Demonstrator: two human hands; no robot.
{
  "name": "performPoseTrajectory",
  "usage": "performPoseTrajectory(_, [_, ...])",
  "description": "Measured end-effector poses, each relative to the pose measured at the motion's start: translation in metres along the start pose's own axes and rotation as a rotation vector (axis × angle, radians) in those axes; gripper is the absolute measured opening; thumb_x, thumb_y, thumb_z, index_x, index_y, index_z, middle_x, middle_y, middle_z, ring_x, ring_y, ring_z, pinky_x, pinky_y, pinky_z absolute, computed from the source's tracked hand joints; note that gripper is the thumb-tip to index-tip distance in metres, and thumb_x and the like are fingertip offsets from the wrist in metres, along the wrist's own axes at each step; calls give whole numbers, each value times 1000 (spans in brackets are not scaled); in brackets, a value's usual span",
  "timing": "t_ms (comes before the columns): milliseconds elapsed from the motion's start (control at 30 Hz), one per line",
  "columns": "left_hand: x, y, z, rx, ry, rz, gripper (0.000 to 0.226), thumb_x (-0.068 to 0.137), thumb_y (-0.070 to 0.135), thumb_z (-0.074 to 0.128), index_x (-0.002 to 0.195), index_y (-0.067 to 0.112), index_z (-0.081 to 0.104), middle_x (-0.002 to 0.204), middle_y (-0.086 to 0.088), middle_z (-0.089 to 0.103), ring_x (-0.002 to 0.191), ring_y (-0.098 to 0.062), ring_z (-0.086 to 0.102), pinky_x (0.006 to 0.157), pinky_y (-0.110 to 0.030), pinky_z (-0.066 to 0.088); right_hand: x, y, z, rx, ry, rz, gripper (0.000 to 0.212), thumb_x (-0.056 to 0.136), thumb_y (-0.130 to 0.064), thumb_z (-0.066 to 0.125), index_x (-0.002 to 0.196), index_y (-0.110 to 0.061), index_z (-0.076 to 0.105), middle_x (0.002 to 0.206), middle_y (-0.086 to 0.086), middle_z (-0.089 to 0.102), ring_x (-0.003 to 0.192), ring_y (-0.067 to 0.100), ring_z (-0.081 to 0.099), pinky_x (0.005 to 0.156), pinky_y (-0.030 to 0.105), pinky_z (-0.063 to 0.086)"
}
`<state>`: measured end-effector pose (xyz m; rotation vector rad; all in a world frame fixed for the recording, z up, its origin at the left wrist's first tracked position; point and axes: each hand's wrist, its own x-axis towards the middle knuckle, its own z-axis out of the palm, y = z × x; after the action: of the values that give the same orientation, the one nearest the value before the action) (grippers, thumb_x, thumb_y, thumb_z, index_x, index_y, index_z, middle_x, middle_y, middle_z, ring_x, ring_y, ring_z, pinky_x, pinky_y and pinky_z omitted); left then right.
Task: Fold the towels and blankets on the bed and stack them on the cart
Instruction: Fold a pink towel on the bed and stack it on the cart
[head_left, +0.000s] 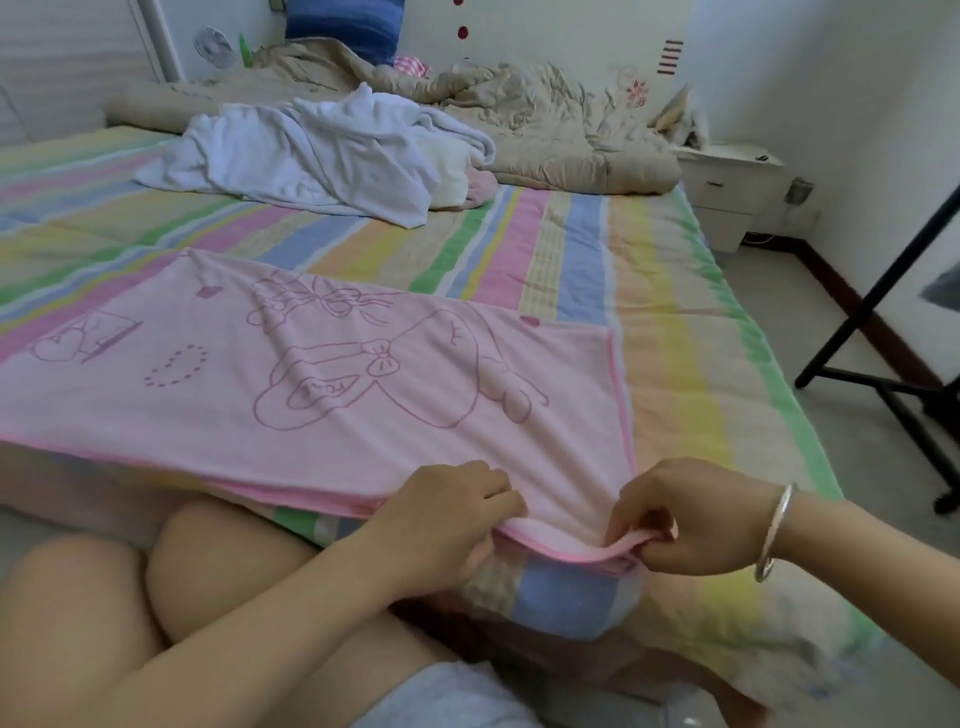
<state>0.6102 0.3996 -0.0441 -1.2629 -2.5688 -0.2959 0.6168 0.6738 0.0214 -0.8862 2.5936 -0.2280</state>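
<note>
Pink towel (332, 395) with a line-drawn cartoon lies spread flat across the near part of the bed (675, 332). Its long near hem runs along the mattress edge, and its right hem stops short of the bed's right side. At the near edge more than one layer of pink cloth shows, so it seems doubled over there.

The left hand (457, 514) sits on the near hem, its fingers curled over the cloth and gripping the edge from above. Just beside it, the right hand (696, 519) pinches a small raised fold of the same hem between thumb and curled fingers, and the cloth sags in a short loop between the two hands. A silver bangle (774, 530) circles the right wrist. The person's bare knees are drawn up against the side of the bed below the towel.

Farther up the bed, well apart from the pink towel, a white blanket (322, 150) lies in a crumpled heap on the striped sheet. Behind it a beige quilt (545, 119) is bunched along the head of the bed, with a blue pillow (343, 26) propped at the wall. A white nightstand (727, 192) stands by the far right corner. A black metal stand (883, 312) rests on the floor to the right.
</note>
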Motion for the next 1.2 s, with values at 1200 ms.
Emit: performPoseTrajectory(1200, [126,-109,46,-123,18,-612,50,93,38,44,138,18,52,149,-4,45,138,-23,39,114,-35,29,164,179,-48,951,824,793,29,82,-34,74,104,-15,71,83,2,65,65,18,56,63,26,44])
